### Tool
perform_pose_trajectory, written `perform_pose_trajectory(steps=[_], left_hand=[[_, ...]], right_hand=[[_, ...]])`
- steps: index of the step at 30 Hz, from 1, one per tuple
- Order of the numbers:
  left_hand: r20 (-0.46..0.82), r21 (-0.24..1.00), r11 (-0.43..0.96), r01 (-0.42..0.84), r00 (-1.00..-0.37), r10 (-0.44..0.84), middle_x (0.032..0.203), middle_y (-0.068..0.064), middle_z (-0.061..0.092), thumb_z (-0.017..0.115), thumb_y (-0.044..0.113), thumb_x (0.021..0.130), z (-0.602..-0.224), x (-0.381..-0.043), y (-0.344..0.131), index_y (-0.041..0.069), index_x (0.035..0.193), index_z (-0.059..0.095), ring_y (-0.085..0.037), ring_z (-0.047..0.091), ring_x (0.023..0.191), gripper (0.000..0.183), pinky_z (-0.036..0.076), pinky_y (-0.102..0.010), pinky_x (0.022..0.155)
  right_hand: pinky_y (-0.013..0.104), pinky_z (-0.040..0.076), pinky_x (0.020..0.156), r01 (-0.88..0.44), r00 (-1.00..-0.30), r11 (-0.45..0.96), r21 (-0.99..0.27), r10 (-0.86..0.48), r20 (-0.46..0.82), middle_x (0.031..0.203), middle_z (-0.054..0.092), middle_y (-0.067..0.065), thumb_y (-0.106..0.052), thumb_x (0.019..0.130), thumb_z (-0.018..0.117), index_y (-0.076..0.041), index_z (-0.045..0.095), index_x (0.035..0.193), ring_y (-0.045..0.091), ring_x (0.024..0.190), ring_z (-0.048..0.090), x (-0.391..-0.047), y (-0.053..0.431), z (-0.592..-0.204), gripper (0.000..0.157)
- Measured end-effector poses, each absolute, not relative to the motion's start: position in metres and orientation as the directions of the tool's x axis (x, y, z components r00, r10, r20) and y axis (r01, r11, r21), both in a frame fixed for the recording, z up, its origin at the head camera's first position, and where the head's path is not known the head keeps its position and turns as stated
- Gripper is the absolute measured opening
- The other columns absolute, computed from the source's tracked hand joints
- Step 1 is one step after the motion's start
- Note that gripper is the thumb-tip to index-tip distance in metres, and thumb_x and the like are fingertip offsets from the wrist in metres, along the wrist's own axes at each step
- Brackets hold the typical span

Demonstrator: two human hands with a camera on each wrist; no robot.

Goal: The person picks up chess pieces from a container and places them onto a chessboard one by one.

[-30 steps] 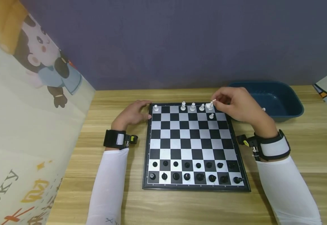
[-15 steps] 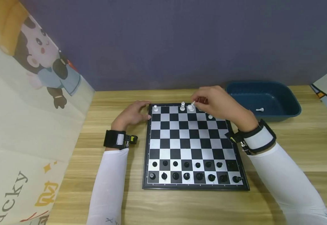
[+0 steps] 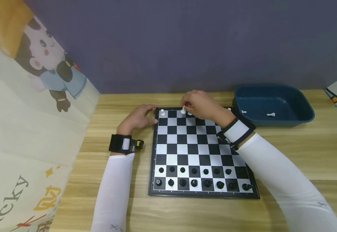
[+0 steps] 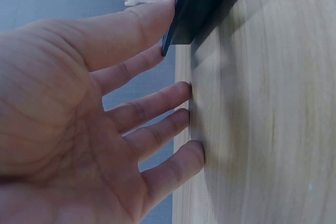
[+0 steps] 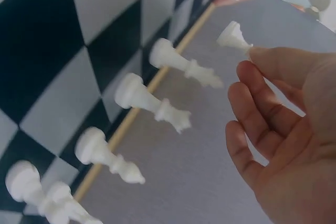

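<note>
Sideways, two white chess pieces (image 3: 271, 114) lie in the blue bin (image 3: 275, 123).

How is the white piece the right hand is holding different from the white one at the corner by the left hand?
The held piece is up off the chessboard, while the corner piece stands on its square. The fingers of the right hand hide the held piece's top; the corner piece shows its notched top. Both are white.
</note>
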State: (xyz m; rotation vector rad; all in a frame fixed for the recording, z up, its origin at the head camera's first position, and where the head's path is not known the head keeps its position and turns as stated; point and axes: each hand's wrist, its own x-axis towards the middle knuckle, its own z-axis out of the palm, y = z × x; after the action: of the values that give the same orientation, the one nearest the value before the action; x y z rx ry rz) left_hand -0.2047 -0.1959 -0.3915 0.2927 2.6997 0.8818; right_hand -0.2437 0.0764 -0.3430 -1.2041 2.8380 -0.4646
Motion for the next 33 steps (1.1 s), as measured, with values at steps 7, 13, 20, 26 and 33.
perform_pose_trajectory(steps=[7, 13, 20, 26, 33], left_hand=[[-0.199, 0.601, 0.79, 0.123, -0.934, 0.297, 0.142, -0.006, 0.035, 0.066, 0.034, 0.081, -0.393, -0.206, -0.191, 0.025, 0.141, 0.036, -0.028, 0.034, 0.127, 0.068, 0.03, -0.046, 0.099], [-0.205, 0.593, 0.797, 0.117, -0.935, 0.29, 0.143, -0.006, 0.035, 0.065, 0.035, 0.081, -0.392, -0.207, -0.189, 0.026, 0.141, 0.035, -0.028, 0.034, 0.127, 0.068, 0.03, -0.046, 0.099], [-0.21, 0.581, 0.806, 0.116, -0.935, 0.285, 0.142, -0.006, 0.035, 0.065, 0.037, 0.081, -0.392, -0.208, -0.188, 0.027, 0.141, 0.036, -0.028, 0.034, 0.127, 0.067, 0.03, -0.046, 0.098], [-0.206, 0.579, 0.806, 0.123, -0.934, 0.29, 0.142, -0.007, 0.035, 0.065, 0.036, 0.081, -0.39, -0.209, -0.188, 0.027, 0.141, 0.036, -0.028, 0.034, 0.127, 0.067, 0.029, -0.047, 0.098], [-0.211, 0.58, 0.806, 0.117, -0.934, 0.288, 0.143, -0.006, 0.034, 0.065, 0.037, 0.081, -0.389, -0.208, -0.189, 0.028, 0.141, 0.035, -0.028, 0.033, 0.127, 0.067, 0.029, -0.047, 0.098]], right_hand=[[0.028, 0.04, 0.073, -0.699, -0.699, 0.658, -0.278, -0.711, 0.077, 0.095, 0.058, -0.006, -0.022, 0.086, 0.06, -0.016, 0.065, 0.099, 0.012, 0.084, 0.049, -0.25, 0.076, -0.356, 0.015], [0.029, 0.04, 0.073, -0.705, -0.692, 0.654, -0.277, -0.718, 0.067, 0.097, 0.057, -0.005, -0.021, 0.086, 0.06, -0.016, 0.065, 0.101, 0.012, 0.085, 0.049, -0.253, 0.075, -0.363, 0.016], [0.029, 0.04, 0.077, -0.688, -0.71, 0.67, -0.28, -0.701, 0.068, 0.099, 0.057, -0.005, -0.021, 0.086, 0.061, -0.016, 0.063, 0.106, 0.013, 0.091, 0.049, -0.252, 0.082, -0.356, 0.021], [0.032, 0.04, 0.081, -0.674, -0.729, 0.66, -0.331, -0.665, 0.16, 0.1, 0.058, -0.002, -0.021, 0.087, 0.058, -0.014, 0.062, 0.106, 0.014, 0.092, 0.051, -0.246, 0.108, -0.334, 0.021], [0.032, 0.043, 0.069, -0.601, -0.798, 0.684, -0.412, -0.539, 0.269, 0.094, 0.058, -0.004, -0.031, 0.091, 0.053, -0.015, 0.062, 0.105, 0.012, 0.081, 0.052, -0.235, 0.162, -0.315, 0.023]])
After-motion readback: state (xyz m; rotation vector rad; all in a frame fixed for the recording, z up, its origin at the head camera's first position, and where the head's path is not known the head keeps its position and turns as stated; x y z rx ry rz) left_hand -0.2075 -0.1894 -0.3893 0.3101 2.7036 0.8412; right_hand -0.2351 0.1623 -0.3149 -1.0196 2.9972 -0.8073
